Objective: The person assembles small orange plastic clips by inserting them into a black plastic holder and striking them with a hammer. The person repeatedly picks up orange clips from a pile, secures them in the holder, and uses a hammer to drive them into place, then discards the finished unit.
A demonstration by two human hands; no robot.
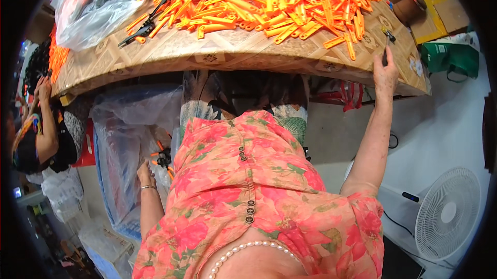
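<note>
My right hand (385, 76) reaches over the right end of the table. Its thumb and index finger close around a small dark item whose kind I cannot make out. Just beyond the fingertips lies a small tool with dark and yellow parts (388, 34). Down at my left side, my left hand (146, 175) hangs with its fingers loosely apart, seemingly holding nothing. It is beside black-and-orange plastic pieces (164, 158) inside a clear plastic liner (124, 139). A large heap of orange plastic strips (279, 4) covers the far part of the table.
The patterned tabletop (207, 51) curves across in front of me. A black strip-like part (142, 31) and a clear plastic bag (98, 10) lie on its left. Another person's arm (45, 123) is at far left. A white fan (448, 213) and green bag (450, 59) stand right.
</note>
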